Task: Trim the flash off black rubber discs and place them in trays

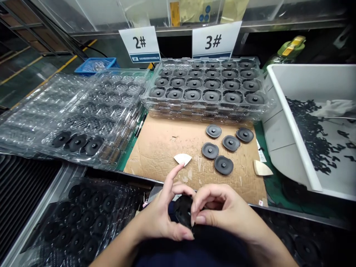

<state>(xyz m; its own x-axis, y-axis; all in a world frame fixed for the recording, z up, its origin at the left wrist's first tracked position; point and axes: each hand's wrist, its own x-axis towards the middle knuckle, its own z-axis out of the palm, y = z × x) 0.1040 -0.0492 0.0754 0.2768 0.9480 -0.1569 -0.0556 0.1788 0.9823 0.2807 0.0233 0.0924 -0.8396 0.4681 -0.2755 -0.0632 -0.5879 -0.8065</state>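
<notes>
Between my two hands, close to my body, is a dark, rounded plastic part [183, 210]. My left hand [164, 211] curls around its left side, thumb below and the index finger raised toward a white, pointed-oval pad [183, 159] on the cardboard. Fingertips and thumb of my right hand [219, 205] are pinched together at the part's right edge; whether they hold a small piece there is hidden. Several black oval discs [210, 150] with a small central stud lie on the cardboard sheet [155, 144] beyond my hands.
A stacked clear tray [194, 105] of discs stands behind the cardboard. More clear trays [111, 122] lie left. On the right are a white bin [300, 148] of small black pieces and a cream wedge [262, 168]. Another disc-filled tray [80, 215] sits at lower left.
</notes>
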